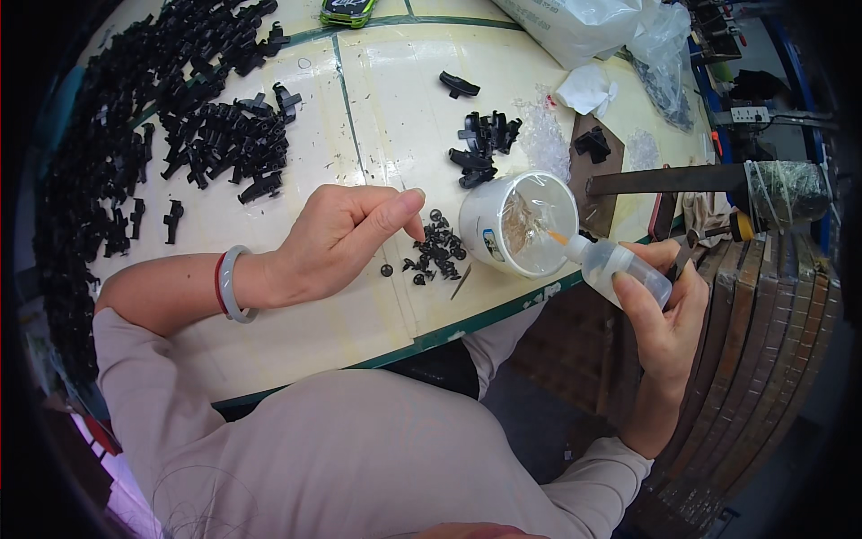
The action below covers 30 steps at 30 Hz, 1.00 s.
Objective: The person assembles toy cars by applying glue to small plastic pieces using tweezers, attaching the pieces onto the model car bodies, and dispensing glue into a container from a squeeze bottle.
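My right hand (660, 310) is closed around a small translucent squeeze bottle (620, 269) with an orange nozzle. The bottle is tilted, its tip at the rim of a white tub (476, 225) that has clear film and brownish stuff inside. A dark metal tool (682, 256) shows by that hand's fingers; whether they grip it I cannot tell. Above the table my left hand (346, 238) has its fingers curled in and the thumb over them; anything inside is hidden. Close to it lies a small heap of round black parts (435, 251), with a thin metal pin (461, 281) beside them.
Many black plastic clips (220, 139) are piled at the left. A few black pieces (485, 144) lie behind the tub. White plastic bags (584, 31) and crumpled tissue (586, 88) are at the back right. A metal bar (669, 181) juts in from the right, above stacked boards (754, 314).
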{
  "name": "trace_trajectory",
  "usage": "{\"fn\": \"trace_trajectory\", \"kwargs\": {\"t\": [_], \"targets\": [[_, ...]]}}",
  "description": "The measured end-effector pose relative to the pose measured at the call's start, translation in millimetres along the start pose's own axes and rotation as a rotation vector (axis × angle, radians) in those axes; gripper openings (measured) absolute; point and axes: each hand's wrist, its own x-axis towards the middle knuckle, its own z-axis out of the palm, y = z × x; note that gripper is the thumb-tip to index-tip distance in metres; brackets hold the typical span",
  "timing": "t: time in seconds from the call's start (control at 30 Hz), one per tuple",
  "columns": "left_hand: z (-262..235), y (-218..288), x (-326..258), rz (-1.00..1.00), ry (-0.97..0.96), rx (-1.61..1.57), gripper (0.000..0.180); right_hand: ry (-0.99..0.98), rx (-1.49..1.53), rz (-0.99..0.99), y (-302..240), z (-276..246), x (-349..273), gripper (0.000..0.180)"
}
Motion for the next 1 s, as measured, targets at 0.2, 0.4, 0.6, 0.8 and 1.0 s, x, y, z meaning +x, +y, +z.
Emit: {"fn": "trace_trajectory", "kwargs": {"t": [0.2, 0.4, 0.6, 0.8, 1.0], "targets": [[0.7, 1.2, -0.1, -0.014, 0.004, 0.008, 0.042, -0.003, 0.015, 0.0, 1.4, -0.1, -0.4, 0.023], [-2.4, 2.9, 0.2, -0.027, -0.029, 0.039, 0.043, -0.001, 0.014, 0.001, 2.9, -0.8, -1.1, 0.024], [-3.7, 7.8, 0.3, -0.045, -0.065, 0.075, 0.043, 0.02, 0.015, 0.01, 6.2, -2.5, -2.5, 0.024], [1.1, 0.3, -0.2, -0.009, -0.013, 0.018, 0.042, 0.032, 0.022, 0.015, 9.3, -3.1, -4.4, 0.024], [-2.5, 3.0, 0.8, -0.063, -0.044, 0.043, 0.042, 0.033, 0.024, 0.013, 8.7, -2.6, -5.4, 0.024]]}}
